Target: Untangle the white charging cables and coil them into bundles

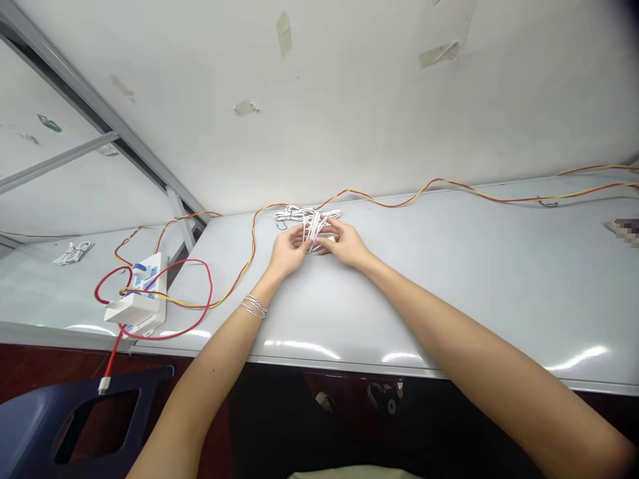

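A bundled white cable [314, 227] is held between my two hands over the grey tabletop [319, 299]. The fingers of my left hand [291, 251] close on its left side, and a bracelet circles that wrist. From the right, my right hand [347, 245] pinches the same bundle with thumb and fingers. A small pale piece shows among the right fingers; its kind is unclear. Just behind my hands, another coiled white cable [289, 213] lies on the table against the wall, with a thin dark tie beside it.
A white power strip [158, 299] with plugs and a looped red cable [210, 283] stands at the left. A red-and-yellow twisted wire [384, 203] runs along the wall. Another white cable bundle [74, 253] lies far left. A blue plastic chair [34, 426] stands below the table edge.
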`<state>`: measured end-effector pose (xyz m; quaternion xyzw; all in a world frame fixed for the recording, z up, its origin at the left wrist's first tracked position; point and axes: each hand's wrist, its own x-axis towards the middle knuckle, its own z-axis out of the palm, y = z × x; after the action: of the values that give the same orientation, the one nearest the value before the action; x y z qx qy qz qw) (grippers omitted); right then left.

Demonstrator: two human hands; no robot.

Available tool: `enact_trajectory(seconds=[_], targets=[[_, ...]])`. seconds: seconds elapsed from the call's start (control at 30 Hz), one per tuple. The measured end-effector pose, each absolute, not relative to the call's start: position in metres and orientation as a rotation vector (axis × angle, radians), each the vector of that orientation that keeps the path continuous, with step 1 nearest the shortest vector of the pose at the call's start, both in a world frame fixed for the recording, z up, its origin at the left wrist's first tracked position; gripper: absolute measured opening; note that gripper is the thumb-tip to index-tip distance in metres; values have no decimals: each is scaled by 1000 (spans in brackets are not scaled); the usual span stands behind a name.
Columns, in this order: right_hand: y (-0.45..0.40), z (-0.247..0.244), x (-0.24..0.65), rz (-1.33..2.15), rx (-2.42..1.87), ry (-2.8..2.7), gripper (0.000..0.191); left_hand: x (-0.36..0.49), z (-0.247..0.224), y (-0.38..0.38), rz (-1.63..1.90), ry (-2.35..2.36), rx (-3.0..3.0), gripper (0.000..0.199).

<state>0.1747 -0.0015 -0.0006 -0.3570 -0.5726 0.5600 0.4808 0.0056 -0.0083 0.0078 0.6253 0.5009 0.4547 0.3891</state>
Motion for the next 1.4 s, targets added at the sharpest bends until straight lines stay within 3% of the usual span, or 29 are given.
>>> enact_trajectory(seconds=[0.17,0.6,1.4], targets=[[2,-5,178,1422,-854,-1390,79,5,7,-7,1179,1318,1567,40],[-1,3,173,1553,-869,-1139,34,6,2,-7,1190,1139,1514,40],[-6,14,174,1504,-972,-1175,26,9,9,-12,1177,1003,1406,59]])
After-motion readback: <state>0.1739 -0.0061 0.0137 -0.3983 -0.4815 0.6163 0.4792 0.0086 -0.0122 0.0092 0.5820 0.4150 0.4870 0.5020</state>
